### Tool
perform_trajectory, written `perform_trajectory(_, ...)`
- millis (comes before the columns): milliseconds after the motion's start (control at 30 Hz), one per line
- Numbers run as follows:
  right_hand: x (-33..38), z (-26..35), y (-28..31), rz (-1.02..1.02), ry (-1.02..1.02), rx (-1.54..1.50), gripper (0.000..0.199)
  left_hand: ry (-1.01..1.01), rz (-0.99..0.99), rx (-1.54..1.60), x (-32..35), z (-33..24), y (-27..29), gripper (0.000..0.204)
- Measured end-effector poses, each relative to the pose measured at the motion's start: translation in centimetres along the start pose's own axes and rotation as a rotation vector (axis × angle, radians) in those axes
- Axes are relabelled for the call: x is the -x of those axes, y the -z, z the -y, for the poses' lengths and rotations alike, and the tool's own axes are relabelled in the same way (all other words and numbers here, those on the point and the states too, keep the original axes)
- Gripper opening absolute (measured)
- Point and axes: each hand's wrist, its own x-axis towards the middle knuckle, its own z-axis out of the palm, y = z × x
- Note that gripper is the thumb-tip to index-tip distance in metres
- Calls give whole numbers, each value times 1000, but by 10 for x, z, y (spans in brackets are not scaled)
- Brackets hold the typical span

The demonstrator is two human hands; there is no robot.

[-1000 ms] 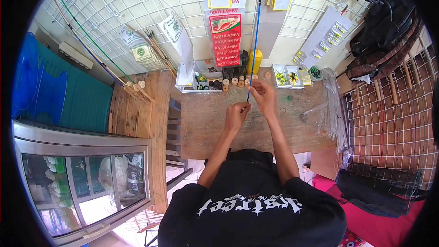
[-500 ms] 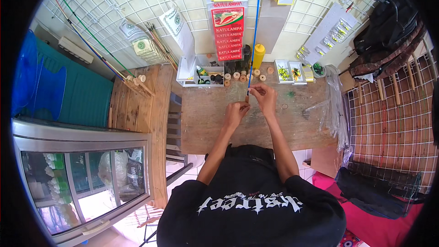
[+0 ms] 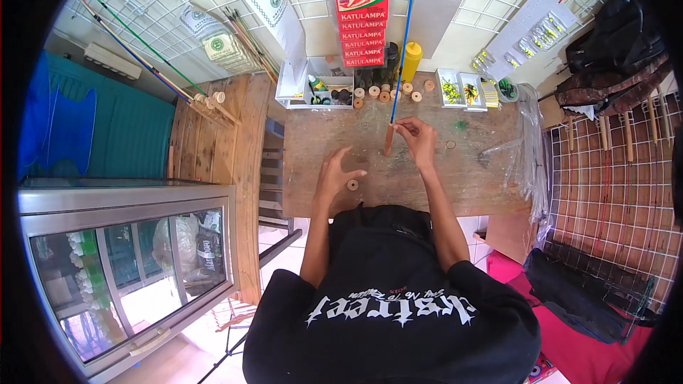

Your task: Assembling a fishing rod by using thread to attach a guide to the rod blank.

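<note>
My right hand (image 3: 418,138) pinches a slim blue fishing rod (image 3: 403,53) near its lower end, just above the brown handle (image 3: 388,142). The rod stands tilted, its upper part running past the top of the picture. My left hand (image 3: 333,173) is off the rod, its thumb and fingers spread apart over the near left part of the wooden table (image 3: 313,144). Close to that thumb lies a small round wooden piece with a hole (image 3: 353,185).
Several wooden rounds (image 3: 385,96) stand along the table's back, beside a white compartment box (image 3: 302,103) and a yellow bottle (image 3: 410,64). Small white trays (image 3: 451,91) hold colourful bits. Clear plastic (image 3: 528,149) hangs at the right edge. A glass-doored cabinet (image 3: 128,203) stands left.
My left hand has let go of the handle, moved left and toward me, and opened. The round wooden piece now shows beside it. My right hand stays on the rod. The view has tipped downward.
</note>
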Motion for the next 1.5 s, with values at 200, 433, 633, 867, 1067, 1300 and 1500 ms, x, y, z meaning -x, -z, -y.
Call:
perform_trajectory(200, 8, -13, -3, 11, 4, 5, 11, 223, 67, -53, 42, 25, -14, 68)
perform_trajectory(433, 16, -23, -7, 32, -43, 24, 11, 186, 102, -11, 45, 46, -35, 41)
perform_trajectory(633, 16, -35, -6, 17, -67, 13, 9, 226, 167, 126, 44, 52, -16, 29)
perform_trajectory(867, 17, -37, -6, 1, -69, 29, 8, 365, 365, 638, 57, 42, 49, 29)
perform_trajectory(1067, 16, -46, -8, -20, -82, 26, 8, 239, 240, 903, 70, 36, 80, 33)
perform_trajectory(1300, 20, -24, -10, -36, -117, -25, 30, 257, 136, 837, 51, 2, 72, 33)
perform_trajectory(1500, 54, 37, -12, -381, 424, 274, 44, 209, 208, 780, 33, -32, 65, 31)
